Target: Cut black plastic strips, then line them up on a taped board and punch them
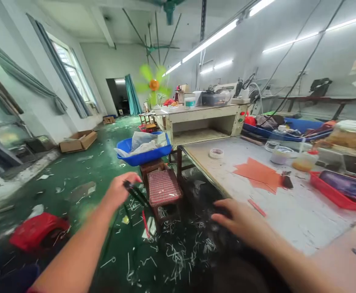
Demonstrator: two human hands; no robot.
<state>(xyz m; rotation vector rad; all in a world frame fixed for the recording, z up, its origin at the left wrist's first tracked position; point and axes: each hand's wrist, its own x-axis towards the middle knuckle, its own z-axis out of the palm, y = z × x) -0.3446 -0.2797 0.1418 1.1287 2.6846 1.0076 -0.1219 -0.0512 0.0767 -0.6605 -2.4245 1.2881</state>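
Note:
My left hand (122, 188) is closed around one end of some long black strips (137, 194), which look like straps and hang down over the floor. Motion blurs their lower ends. My right hand (231, 217) reaches past the near edge of the worktable (210, 175), its fingers apart and nothing visible in them. On that table, close to the right hand, lies a small red strip (256, 207). Orange sheet pieces (259, 175) are spread further back, with a small dark object (287, 180) at their right end. A roll of tape (216, 153) sits near the far left corner.
A stool with a checked seat (164, 185) stands ahead, beside a blue tub (144, 154) of plastic bags. Thread scraps litter the green floor. To the left is a red container (39, 231). A red tray (339, 191) and jars (282, 154) occupy the table's right side.

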